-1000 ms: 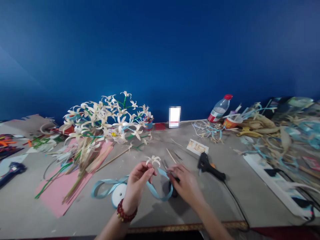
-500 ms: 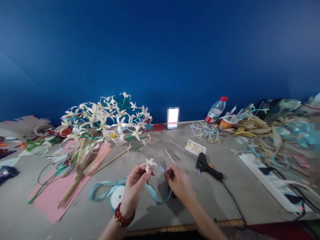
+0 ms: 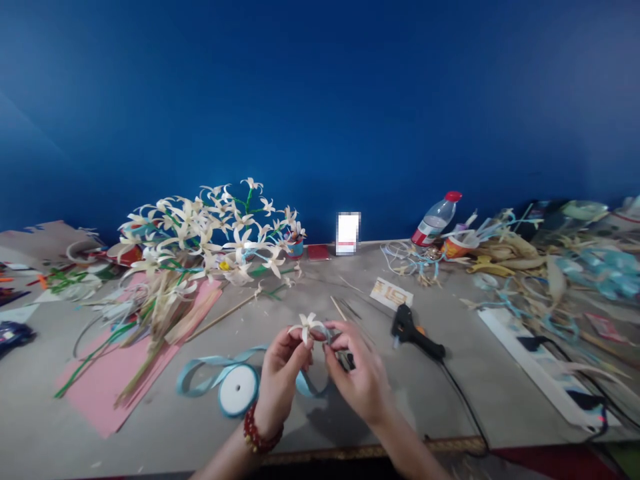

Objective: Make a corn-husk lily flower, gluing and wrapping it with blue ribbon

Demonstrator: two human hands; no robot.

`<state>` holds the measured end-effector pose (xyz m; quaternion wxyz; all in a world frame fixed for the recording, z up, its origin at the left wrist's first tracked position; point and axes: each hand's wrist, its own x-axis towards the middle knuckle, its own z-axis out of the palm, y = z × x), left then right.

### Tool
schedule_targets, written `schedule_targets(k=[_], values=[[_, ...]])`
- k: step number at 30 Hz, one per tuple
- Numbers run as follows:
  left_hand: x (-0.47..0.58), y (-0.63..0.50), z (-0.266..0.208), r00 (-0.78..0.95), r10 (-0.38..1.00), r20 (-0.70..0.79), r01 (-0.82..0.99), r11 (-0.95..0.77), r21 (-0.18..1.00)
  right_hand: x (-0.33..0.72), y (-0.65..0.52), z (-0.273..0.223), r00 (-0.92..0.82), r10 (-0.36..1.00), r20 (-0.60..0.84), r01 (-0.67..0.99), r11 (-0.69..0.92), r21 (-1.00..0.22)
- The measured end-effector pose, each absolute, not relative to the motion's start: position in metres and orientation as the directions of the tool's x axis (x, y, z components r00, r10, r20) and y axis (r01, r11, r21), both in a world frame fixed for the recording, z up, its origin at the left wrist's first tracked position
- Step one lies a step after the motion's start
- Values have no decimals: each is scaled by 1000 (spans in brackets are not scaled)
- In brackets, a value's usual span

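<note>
My left hand (image 3: 283, 367), a red bead bracelet at its wrist, pinches a small white artificial flower (image 3: 307, 327) between thumb and fingers. Close to the flower's right side, my right hand (image 3: 357, 373) has its thumb and fingers closed on a light blue ribbon (image 3: 310, 385). The ribbon hangs in a loop beneath both hands. Left of my left hand lies a white-faced ribbon spool (image 3: 239, 390) with more blue ribbon curled behind it. A dark object (image 3: 346, 361) shows under my right hand, mostly hidden, so I cannot name it.
A black glue gun (image 3: 417, 333) with its cord lies to the right, before a white power strip (image 3: 535, 367). Many white flowers (image 3: 240, 243) stand at back left, behind pink paper (image 3: 107, 380). A bottle (image 3: 435, 220) leans near the blue wall.
My right hand has moved left and up, bringing the ribbon against the flower. My left hand has shifted slightly right with the flower. The hanging ribbon loop has become smaller.
</note>
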<state>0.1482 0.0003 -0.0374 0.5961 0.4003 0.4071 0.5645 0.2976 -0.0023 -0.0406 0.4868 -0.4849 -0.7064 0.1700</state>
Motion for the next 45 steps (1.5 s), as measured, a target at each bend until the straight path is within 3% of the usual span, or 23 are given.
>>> schedule_targets(k=[5,11,17,21,34,42,45], values=[[151,-1,-43,53,996,-71,-406,87,910,294,-3,-38,-83,874,479,474,458,-752],[153,1,-39,39,991,-128,-511,130,850,297,-5,-32,-128,885,447,280,464,-840],[153,0,-36,73,988,-138,-573,155,805,290,-4,-40,48,958,281,6,281,-960],[154,0,-34,81,988,-135,-564,157,811,291,-2,-41,58,981,183,-87,187,-978],[144,6,-36,13,994,-111,-458,105,883,297,-3,-46,75,993,96,-40,100,-994],[150,4,-38,86,980,-180,-515,198,834,294,-8,-43,-6,985,172,43,172,-984],[151,4,-37,101,976,-194,-519,218,826,295,-8,-41,-15,963,268,146,267,-952]])
